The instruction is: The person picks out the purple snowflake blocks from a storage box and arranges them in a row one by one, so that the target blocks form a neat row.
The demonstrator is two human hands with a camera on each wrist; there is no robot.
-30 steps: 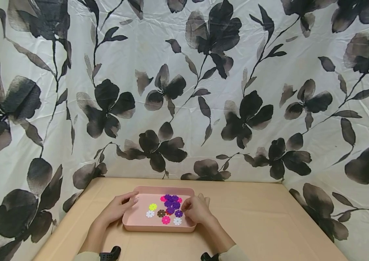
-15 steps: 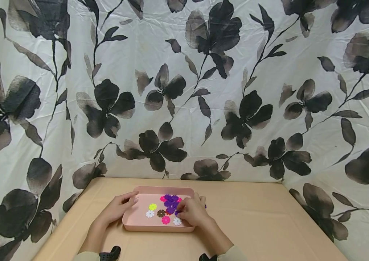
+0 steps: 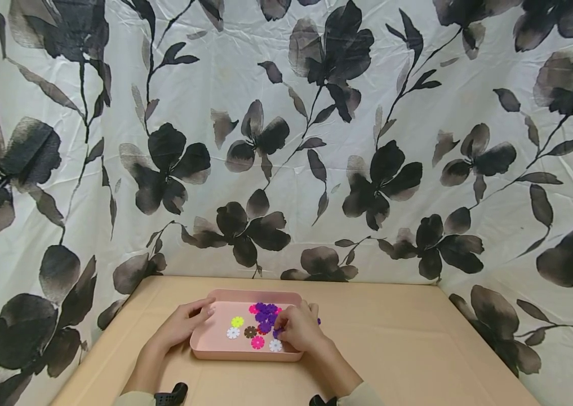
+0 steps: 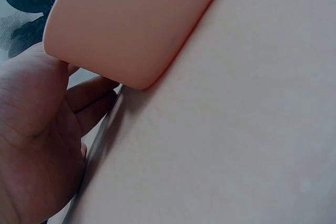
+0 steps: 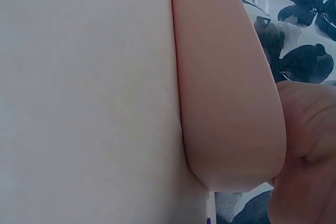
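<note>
From the head view, a shallow pink tray [image 3: 245, 354] sits on the tan table [image 3: 418, 349] near the person, in front of a flower-printed cloth backdrop [image 3: 286, 141]. The left hand [image 3: 182, 326] rests on the tray's left rim, fingers bent over the edge, seemingly to steady it. The right hand [image 3: 300, 328] reaches over the right rim into a pile of purple flower-shaped discs [image 3: 266, 313], its fingertips curled among them; whether it has one pinched I cannot tell. Loose discs lie flat on the tray floor: yellow [image 3: 237, 321], white [image 3: 232, 332], brown [image 3: 250, 331] and pink [image 3: 258, 341]. The left wrist view shows the tray's smooth rounded corner [image 4: 136, 30] against the palm [image 4: 37, 129]. The right wrist view shows the tray's outer wall [image 5: 226, 93] and part of the hand [image 5: 307, 150] behind it, fingers hidden.
</note>
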